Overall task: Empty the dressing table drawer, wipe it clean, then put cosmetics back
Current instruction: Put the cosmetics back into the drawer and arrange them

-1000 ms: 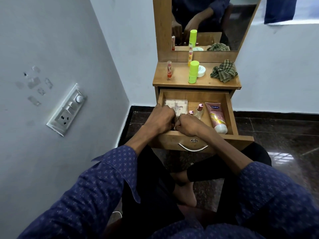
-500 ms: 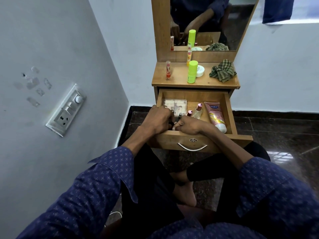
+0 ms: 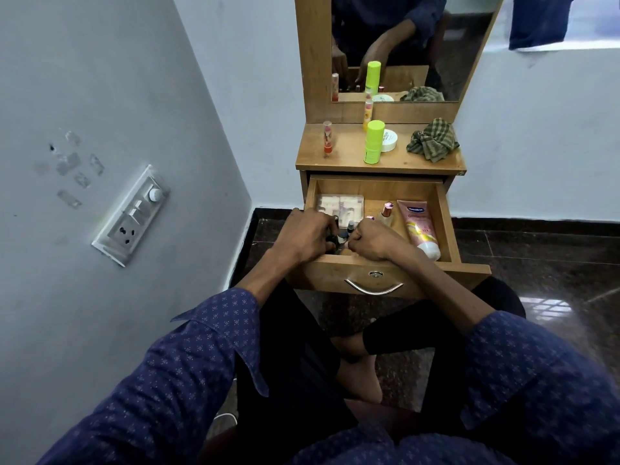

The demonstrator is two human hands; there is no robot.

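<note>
Drawer [image 3: 449, 229] stood pulled open under tabletop [image 3: 402, 162], holding palette [image 3: 342, 206], bottle [image 3: 385, 213], pink tube [image 3: 419, 226]. Left hand [image 3: 302, 236] and right hand [image 3: 372, 239], fingers curled, gripped small dark vials [image 3: 342, 234] at front. Cloth [image 3: 432, 139], green stick [image 3: 374, 142] sat on tabletop.

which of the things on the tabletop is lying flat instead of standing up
The white round jar behind the green bottle; the bottles around it stand upright.

Light: dim, cool daylight from upper right.
Glare: window reflection on floor [image 3: 543, 305].
Shadows: soft, deep inside drawer [image 3: 379, 193].
Edges: wide-angle bend, walls lean.
Focus: mostly sharp; sleeves slightly soft.
</note>
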